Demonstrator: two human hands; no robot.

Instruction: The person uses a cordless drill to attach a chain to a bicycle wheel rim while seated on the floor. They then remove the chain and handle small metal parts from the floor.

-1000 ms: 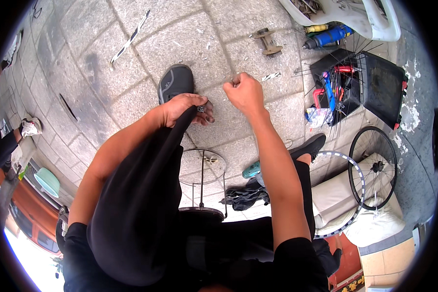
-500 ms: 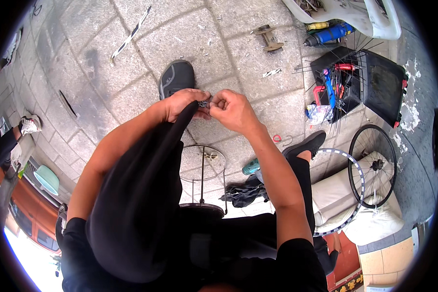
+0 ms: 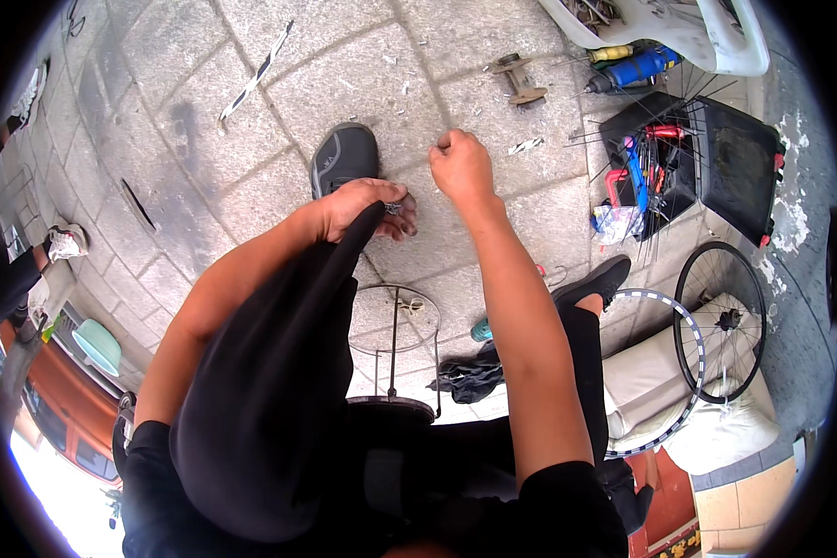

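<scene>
Beside my knee, over my black shoe [image 3: 346, 156], my left hand [image 3: 358, 206] is cupped with its fingers curled. A clump of small silvery metal pieces [image 3: 393, 208] sits in it; they are too small to name. My right hand [image 3: 462, 167] is apart from the left, raised over the paving to its right. Its fingers are pinched closed, and whatever they may hold is hidden.
A wheel hub [image 3: 516, 79] and striped strips [image 3: 259, 70] lie on the paving. At right are an open black toolbox [image 3: 737, 158], a blue power tool [image 3: 637, 70], a bare rim [image 3: 700, 358] and a spoked wheel [image 3: 682, 307]. Below my hands stands a metal-framed stool [image 3: 392, 372].
My right hand has left the pieces in my left hand and moved right and slightly away from me. The left hand stays cupped around them; the whole view has shifted slightly.
</scene>
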